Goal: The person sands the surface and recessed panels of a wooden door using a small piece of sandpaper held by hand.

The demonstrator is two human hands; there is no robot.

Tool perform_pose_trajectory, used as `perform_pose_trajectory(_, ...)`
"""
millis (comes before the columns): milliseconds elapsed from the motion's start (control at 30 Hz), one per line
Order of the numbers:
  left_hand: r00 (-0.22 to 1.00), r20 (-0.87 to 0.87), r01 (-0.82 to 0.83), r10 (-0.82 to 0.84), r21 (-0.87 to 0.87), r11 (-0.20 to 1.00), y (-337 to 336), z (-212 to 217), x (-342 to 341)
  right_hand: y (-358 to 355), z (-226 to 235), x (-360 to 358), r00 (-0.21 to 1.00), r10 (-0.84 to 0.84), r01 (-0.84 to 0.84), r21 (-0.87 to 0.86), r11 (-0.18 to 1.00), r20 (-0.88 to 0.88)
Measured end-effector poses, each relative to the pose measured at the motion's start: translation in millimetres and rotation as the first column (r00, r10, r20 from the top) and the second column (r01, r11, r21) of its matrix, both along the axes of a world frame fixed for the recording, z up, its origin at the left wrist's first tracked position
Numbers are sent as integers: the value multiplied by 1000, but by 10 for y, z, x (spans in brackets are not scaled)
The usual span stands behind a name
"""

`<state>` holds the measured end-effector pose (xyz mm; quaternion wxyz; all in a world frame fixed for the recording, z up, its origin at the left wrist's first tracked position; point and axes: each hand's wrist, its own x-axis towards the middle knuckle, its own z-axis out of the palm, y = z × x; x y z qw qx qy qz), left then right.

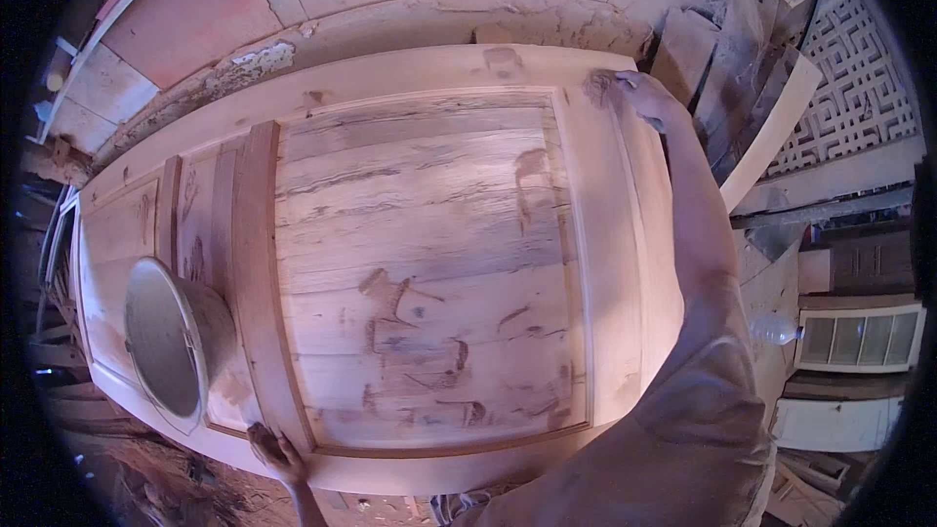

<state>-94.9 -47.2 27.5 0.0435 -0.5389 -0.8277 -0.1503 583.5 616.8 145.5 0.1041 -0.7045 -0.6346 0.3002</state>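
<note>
Here a large wooden door (420,263) of pale, raw timber lies flat and fills most of the view, its big recessed panel patched with darker brown smears of filler. The right hand (639,98) reaches far out to the door's top right corner and presses on the frame there, fingers curled down over something small; whether it grips a rag or pad I cannot tell, since the spot is blurred. The left hand (276,451) rests at the near edge of the door, fingers spread flat on the wood, holding nothing. A metal bucket (176,337) (seen from above, pale inside) stands on the door's left part, near the left hand but apart from it. A clear plastic bottle (778,330) lies off to the right, beyond the arm.
</note>
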Motion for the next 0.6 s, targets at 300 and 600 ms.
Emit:
perform_pose_trajectory(300,990,96,-104,101,26,994,-21,75,154,89,-275,-280,986,127,-112,-131,985,109)
perform_pose_trajectory(600,978,184,-108,100,34,994,124,-49,153,-928,-355,61,997,-5,-10,184,983,80)
